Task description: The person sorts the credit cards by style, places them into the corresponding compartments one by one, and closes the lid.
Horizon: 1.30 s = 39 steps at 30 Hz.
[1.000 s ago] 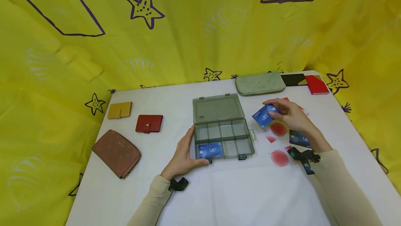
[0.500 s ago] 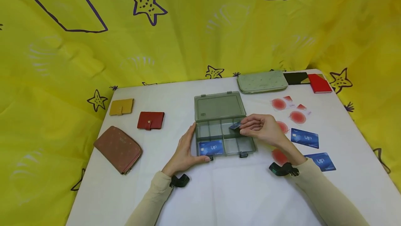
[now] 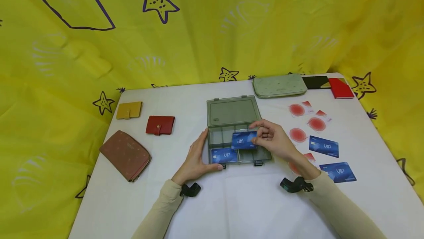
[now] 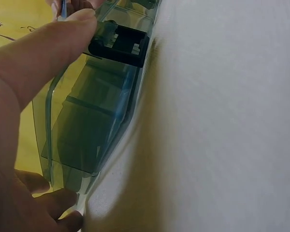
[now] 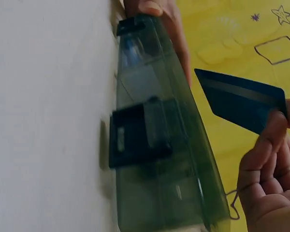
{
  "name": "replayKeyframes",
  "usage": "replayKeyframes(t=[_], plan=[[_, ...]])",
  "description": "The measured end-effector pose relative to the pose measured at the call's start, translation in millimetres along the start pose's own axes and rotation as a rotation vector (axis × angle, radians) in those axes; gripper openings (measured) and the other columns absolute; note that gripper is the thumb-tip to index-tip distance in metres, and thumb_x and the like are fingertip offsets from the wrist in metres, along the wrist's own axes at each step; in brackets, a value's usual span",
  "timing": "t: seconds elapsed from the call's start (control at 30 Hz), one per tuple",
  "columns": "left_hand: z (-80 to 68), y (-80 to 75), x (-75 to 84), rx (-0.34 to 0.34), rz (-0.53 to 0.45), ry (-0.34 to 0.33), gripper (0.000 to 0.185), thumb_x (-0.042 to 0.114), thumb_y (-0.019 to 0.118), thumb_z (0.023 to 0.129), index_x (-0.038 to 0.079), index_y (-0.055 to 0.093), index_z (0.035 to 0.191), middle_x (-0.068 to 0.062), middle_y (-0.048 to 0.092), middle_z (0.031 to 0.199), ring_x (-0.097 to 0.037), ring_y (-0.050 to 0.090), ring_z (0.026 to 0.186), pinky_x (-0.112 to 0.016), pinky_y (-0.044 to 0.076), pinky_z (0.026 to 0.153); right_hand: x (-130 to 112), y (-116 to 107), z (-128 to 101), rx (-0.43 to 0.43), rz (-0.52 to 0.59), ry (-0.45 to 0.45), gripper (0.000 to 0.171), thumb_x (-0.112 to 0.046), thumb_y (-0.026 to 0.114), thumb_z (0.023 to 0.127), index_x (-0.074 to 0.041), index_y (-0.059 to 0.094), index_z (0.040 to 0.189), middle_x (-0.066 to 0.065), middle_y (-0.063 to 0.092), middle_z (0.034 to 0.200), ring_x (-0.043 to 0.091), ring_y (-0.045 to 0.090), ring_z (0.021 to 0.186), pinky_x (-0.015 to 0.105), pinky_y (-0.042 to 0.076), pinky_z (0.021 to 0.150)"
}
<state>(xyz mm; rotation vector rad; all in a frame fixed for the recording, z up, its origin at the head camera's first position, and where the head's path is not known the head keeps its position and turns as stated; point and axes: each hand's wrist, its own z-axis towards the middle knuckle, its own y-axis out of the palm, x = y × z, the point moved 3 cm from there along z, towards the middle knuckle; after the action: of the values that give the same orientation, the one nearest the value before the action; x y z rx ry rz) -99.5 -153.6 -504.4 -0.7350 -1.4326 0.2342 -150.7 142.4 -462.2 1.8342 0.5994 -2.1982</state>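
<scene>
A translucent grey-green organizer box (image 3: 233,111) lies on the table, its lid laid back. My left hand (image 3: 194,160) holds the box's near left corner, fingers along the left wall and thumb by a front latch (image 4: 123,46). My right hand (image 3: 275,141) pinches a blue VIP card (image 3: 241,140) at its right end, above the box's dividers. In the right wrist view that card (image 5: 239,99) is raised off the box between thumb and fingers. Another blue card (image 3: 220,156) lies in the front left compartment. The held card and right hand cover part of the compartments.
Two blue VIP cards (image 3: 324,146) and several cards with red circles (image 3: 297,134) lie to the right. Behind are a green wallet (image 3: 279,85), a black one (image 3: 315,82) and a red one (image 3: 341,88). Yellow (image 3: 129,110), red (image 3: 160,125) and brown wallets (image 3: 126,155) lie left.
My right hand has brought the card leftward from the loose cards to over the box, then turned it so its printed face shows. My left hand has stayed at the box corner.
</scene>
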Motion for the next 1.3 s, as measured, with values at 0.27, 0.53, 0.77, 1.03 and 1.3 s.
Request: replayKeyframes(t=[0.27,0.53,0.77,1.03,1.3], plan=[[-0.4,0.2,-0.3,-0.004,-0.003,-0.012,0.132,0.037,0.096,0.078,0.018,0.007,0.173,-0.012,0.014,0.179,-0.042,0.016,0.162,-0.069,0.019,0.127,2,29,9,-0.209,-0.178,-0.030,0.031,-0.005,0.075,0.098,-0.005,0.069,0.129,0.000,0.072,0.083,0.028,0.069,0.068,0.025,0.058,0.065],[0.2,0.3,0.5,-0.009,-0.005,0.002,0.131,0.036,0.096,0.078,0.018,0.007,0.173,-0.013,0.013,0.179,-0.043,0.016,0.162,-0.072,0.022,0.125,-6,49,11,-0.188,-0.438,-0.110,0.030,-0.009,0.085,0.091,-0.008,0.075,0.119,-0.003,0.068,0.087,0.002,0.059,0.069,0.023,0.056,0.065],[0.7,0.1,0.2,-0.002,-0.004,-0.008,0.132,0.037,0.096,0.078,0.019,0.007,0.173,-0.012,0.014,0.179,-0.043,0.017,0.161,-0.072,0.024,0.124,-11,54,7,-0.218,-0.579,-0.125,0.034,-0.017,0.085,0.092,-0.010,0.076,0.124,0.006,0.062,0.105,0.002,0.051,0.073,0.023,0.046,0.069],[0.4,0.3,2.0,0.000,-0.010,0.001,0.132,0.038,0.096,0.077,0.018,0.008,0.173,-0.012,0.015,0.179,-0.042,0.017,0.162,-0.068,0.022,0.126,-20,-17,-3,-0.032,-0.553,-0.157,0.031,-0.002,0.085,0.088,-0.005,0.077,0.118,0.011,0.069,0.100,0.009,0.061,0.077,0.021,0.052,0.063],[-0.2,-0.4,1.3,0.003,-0.004,0.005,0.132,0.038,0.096,0.077,0.016,0.008,0.173,-0.014,0.016,0.178,-0.043,0.017,0.162,-0.069,0.022,0.126,-10,-136,-58,0.079,-0.755,0.081,0.048,-0.012,0.093,0.081,-0.009,0.075,0.126,0.010,0.077,0.109,0.008,0.060,0.089,0.016,0.051,0.071]])
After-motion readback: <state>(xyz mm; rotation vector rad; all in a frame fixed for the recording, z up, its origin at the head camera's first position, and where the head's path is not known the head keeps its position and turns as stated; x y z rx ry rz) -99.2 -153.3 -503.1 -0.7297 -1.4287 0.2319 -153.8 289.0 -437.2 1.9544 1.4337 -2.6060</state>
